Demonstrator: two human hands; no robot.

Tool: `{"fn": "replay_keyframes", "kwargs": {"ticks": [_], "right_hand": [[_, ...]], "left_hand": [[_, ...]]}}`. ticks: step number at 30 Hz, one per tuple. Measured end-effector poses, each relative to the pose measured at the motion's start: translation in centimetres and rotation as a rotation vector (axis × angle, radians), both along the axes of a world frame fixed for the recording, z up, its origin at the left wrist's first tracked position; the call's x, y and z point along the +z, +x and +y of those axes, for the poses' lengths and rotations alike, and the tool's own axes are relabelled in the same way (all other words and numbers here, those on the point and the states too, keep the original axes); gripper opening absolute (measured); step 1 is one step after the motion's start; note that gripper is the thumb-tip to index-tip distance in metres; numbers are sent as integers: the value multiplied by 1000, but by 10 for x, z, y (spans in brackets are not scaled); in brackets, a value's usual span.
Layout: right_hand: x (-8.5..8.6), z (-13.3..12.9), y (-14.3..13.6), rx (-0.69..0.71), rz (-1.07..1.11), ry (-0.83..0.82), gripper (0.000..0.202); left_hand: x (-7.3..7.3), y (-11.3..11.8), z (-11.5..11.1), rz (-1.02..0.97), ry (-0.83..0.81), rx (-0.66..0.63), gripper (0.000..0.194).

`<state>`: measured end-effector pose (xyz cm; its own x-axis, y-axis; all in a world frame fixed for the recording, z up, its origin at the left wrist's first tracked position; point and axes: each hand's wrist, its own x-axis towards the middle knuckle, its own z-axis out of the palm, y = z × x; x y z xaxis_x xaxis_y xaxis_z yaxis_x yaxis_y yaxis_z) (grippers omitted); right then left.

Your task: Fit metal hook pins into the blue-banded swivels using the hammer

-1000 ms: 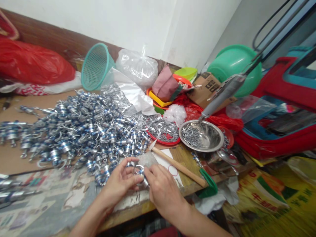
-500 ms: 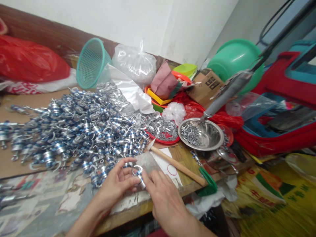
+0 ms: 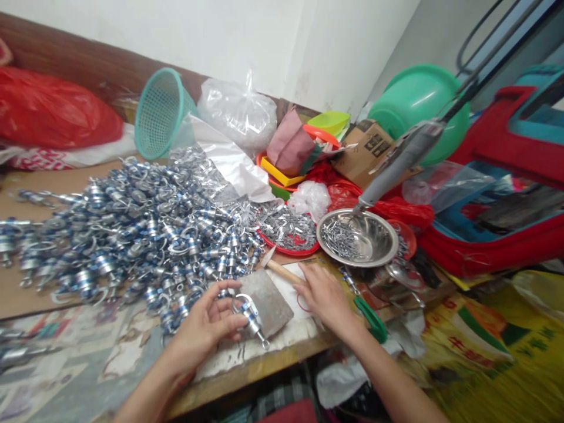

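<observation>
My left hand (image 3: 220, 317) is closed round a silver and blue metal hook fitting (image 3: 252, 320), its curved hook up and its small eye end pointing down toward the table edge. The fitting is held over a grey metal block (image 3: 271, 302). To the right, my right hand (image 3: 326, 296) lies over the wooden handle of a hammer (image 3: 282, 271), fingers curled on it. The hammer's head rests beside the block, and the handle's far end is hidden under the hand. Close by on the left spreads a large pile of similar hook fittings (image 3: 145, 229).
Behind the hammer are a red tray (image 3: 299, 252) of small metal pieces and a steel bowl (image 3: 392, 249) of pins. A grey tool (image 3: 396, 161) hangs over the bowl. A turquoise basket (image 3: 161, 114) and clear bag (image 3: 238, 111) stand behind; a red stool (image 3: 489, 258) is at right.
My right hand has left the hook fitting and moved right onto the hammer handle. The left hand keeps hold of the fitting, now seen with its eye end uncovered.
</observation>
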<state>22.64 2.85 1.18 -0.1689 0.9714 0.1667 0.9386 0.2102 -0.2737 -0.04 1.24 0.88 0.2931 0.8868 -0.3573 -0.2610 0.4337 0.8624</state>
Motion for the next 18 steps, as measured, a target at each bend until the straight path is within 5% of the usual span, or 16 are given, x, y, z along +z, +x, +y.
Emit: {"fn": "replay_keyframes", "kwargs": {"ticks": [4, 12, 18], "right_hand": [[-7, 6, 17, 14, -13, -126, 16], [40, -51, 15, 268, 155, 217, 41], [29, -65, 11, 322, -49, 195, 45]], "left_hand": [[-1, 0, 0, 2, 4, 1, 53], [-5, -2, 2, -52, 12, -16, 54], [-1, -4, 2, -11, 33, -11, 52]]}}
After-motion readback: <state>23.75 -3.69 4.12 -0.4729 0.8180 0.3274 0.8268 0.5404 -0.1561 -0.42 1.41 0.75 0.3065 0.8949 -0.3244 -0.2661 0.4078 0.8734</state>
